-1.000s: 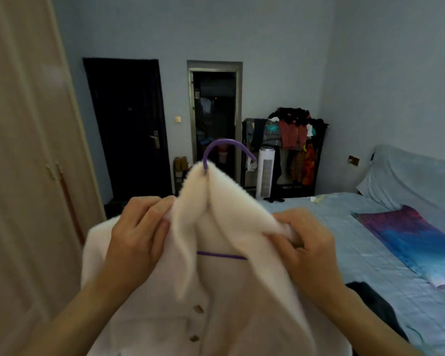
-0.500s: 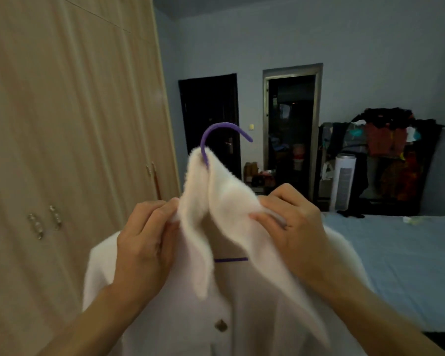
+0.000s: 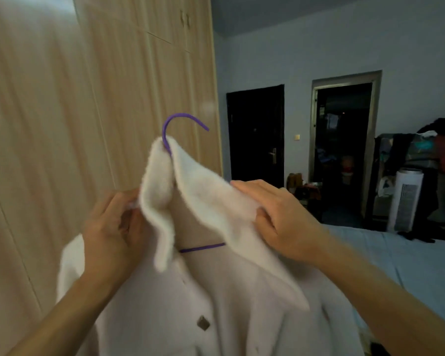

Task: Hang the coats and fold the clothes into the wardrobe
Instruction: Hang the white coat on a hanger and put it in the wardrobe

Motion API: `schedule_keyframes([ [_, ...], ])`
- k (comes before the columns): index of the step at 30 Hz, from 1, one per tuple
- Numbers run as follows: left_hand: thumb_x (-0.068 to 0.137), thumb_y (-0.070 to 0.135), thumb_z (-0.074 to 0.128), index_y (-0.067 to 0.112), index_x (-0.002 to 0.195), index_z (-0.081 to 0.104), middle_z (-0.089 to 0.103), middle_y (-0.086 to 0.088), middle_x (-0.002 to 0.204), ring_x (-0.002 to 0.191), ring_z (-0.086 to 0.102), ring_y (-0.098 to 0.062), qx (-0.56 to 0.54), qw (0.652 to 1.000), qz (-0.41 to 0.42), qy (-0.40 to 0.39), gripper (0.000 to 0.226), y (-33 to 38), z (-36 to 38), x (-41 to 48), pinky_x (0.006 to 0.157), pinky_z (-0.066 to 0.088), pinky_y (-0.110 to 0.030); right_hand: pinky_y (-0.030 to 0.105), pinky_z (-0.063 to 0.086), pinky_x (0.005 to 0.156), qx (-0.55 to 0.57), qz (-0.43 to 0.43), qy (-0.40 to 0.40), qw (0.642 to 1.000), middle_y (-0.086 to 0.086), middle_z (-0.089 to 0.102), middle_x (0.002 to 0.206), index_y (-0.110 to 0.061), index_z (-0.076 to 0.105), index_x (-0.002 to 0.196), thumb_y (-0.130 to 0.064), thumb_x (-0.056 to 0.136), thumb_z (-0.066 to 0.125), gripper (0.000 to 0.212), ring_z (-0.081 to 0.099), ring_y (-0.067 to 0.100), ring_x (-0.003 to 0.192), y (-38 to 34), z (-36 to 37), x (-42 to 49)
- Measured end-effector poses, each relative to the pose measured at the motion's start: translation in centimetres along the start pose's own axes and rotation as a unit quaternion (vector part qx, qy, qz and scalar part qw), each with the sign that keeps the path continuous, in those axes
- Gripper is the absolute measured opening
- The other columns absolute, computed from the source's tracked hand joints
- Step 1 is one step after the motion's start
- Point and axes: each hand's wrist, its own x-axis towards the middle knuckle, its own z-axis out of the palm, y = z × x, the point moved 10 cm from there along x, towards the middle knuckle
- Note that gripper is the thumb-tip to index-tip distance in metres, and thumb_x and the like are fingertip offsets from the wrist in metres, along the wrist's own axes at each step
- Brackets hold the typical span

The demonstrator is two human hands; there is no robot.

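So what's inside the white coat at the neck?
A purple hanger: its hook rises above the collar and a stretch of bar shows in the white coat's open neck. Its shoulders are covered by fabric.

Coat [image 3: 216,304] on hanger [image 3: 183,124], wardrobe [image 3: 88,124] behind left

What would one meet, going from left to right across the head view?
Wardrobe, left hand pinching the white coat, purple hanger hook, right hand holding the same coat, white tower fan.
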Motion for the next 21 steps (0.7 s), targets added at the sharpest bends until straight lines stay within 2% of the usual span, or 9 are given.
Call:
schedule_keyframes([
  [4, 0.083, 0.001, 0.056, 0.008, 0.101, 0.064, 0.055, 0.001, 0.088, 0.085, 0.051, 0.013, 0.022, 0.999, -0.025, 0.018, 0.021, -4.5, -4.5, 0.3, 0.072, 0.034, -0.001, 0.035, 0.045, 0.103, -0.029, 0.025, 0.037, 0.999, -0.004, 0.06, 0.131, -0.027, 0.046, 0.143, -0.029, 0.092, 0.064, 0.054, 0.057, 0.014, 0.118, -1.2, 1.0, 2.1],
  [6, 0.081, 0.0, 0.057, 0.007, 0.102, 0.065, 0.056, 0.002, 0.089, 0.085, 0.051, 0.015, 0.032, 0.999, -0.029, 0.024, 0.024, -6.1, -6.4, 0.3, 0.073, 0.034, 0.001, 0.039, 0.046, 0.101, -0.018, 0.024, 0.036, 0.999, -0.002, 0.062, 0.127, -0.022, 0.052, 0.138, -0.036, 0.087, 0.071, 0.056, 0.058, 0.016, 0.115, -2.1, 2.3, 2.9],
  [9, 0.079, -0.003, 0.058, 0.005, 0.099, 0.066, 0.05, 0.017, 0.09, 0.09, 0.049, 0.02, 0.042, 0.999, -0.009, 0.025, 0.023, -7.9, -8.6, 0.2, 0.077, 0.032, 0.003, 0.042, 0.046, 0.1, -0.027, -0.016, 0.03, 0.999, 0.003, 0.056, 0.127, -0.013, 0.055, 0.135, -0.037, 0.084, 0.075, 0.06, 0.055, 0.02, 0.116, -4.4, 4.6, 3.3],
  [12, 0.079, -0.006, 0.06, 0.007, 0.102, 0.066, 0.05, 0.021, 0.094, 0.092, 0.048, 0.022, 0.042, 0.999, -0.019, 0.028, 0.026, -9.8, -10.2, -0.1, 0.08, 0.032, 0.004, 0.036, 0.048, 0.094, -0.041, -0.007, 0.091, 0.995, -0.003, 0.052, 0.121, -0.017, 0.059, 0.126, -0.058, 0.084, 0.062, 0.059, 0.052, 0.015, 0.111, -6.2, 5.6, 2.0],
  [14, 0.079, -0.006, 0.058, 0.006, 0.102, 0.065, 0.05, 0.023, 0.094, 0.093, 0.048, 0.023, 0.051, 0.998, -0.023, 0.039, 0.026, -10.8, -11.0, -0.3, 0.08, 0.032, 0.004, 0.031, 0.05, 0.086, -0.001, 0.042, 0.068, 0.997, -0.016, 0.051, 0.116, -0.029, 0.056, 0.125, -0.078, 0.083, 0.045, 0.066, 0.053, 0.003, 0.103, -6.7, 7.6, 1.1],
  [16, 0.079, -0.004, 0.057, 0.006, 0.102, 0.064, 0.051, 0.021, 0.094, 0.091, 0.049, 0.022, 0.059, 0.997, -0.028, 0.049, 0.026, -11.7, -11.6, -0.4, 0.078, 0.033, 0.004, 0.027, 0.05, 0.087, 0.024, 0.089, 0.009, 0.996, -0.025, 0.048, 0.118, -0.039, 0.045, 0.133, -0.086, 0.076, 0.044, 0.074, 0.051, -0.003, 0.103, -6.7, 10.3, 0.5],
  [17, 0.08, -0.003, 0.056, 0.006, 0.103, 0.064, 0.051, 0.02, 0.094, 0.091, 0.05, 0.02, 0.062, 0.996, -0.033, 0.052, 0.026, -12.2, -11.8, -0.4, 0.077, 0.034, 0.003, 0.026, 0.048, 0.091, -0.008, 0.098, -0.015, 0.995, -0.025, 0.046, 0.125, -0.041, 0.037, 0.14, -0.081, 0.075, 0.051, 0.077, 0.05, -0.003, 0.107, -6.7, 11.5, 0.4],
  [19, 0.082, 0.002, 0.057, 0.012, 0.105, 0.063, 0.052, 0.017, 0.091, 0.087, 0.053, 0.014, 0.066, 0.995, -0.051, 0.059, 0.026, -13.2, -12.2, -0.7, 0.074, 0.036, 0.002, 0.032, 0.048, 0.094, -0.07, 0.11, -0.026, 0.991, -0.015, 0.05, 0.134, -0.036, 0.031, 0.147, -0.055, 0.086, 0.061, 0.07, 0.054, 0.011, 0.114, -6.7, 12.5, 0.6],
  [21, 0.084, 0.008, 0.058, 0.019, 0.106, 0.062, 0.056, 0.007, 0.094, 0.079, 0.056, 0.001, 0.06, 0.993, -0.081, 0.066, 0.025, -14.4, -12.6, -1.1, 0.07, 0.038, -0.001, 0.038, 0.052, 0.083, -0.061, 0.095, 0.028, 0.993, 0.0, 0.064, 0.117, -0.023, 0.053, 0.134, -0.026, 0.091, 0.064, 0.044, 0.062, 0.022, 0.098, -7.3, 11.6, 1.4],
])
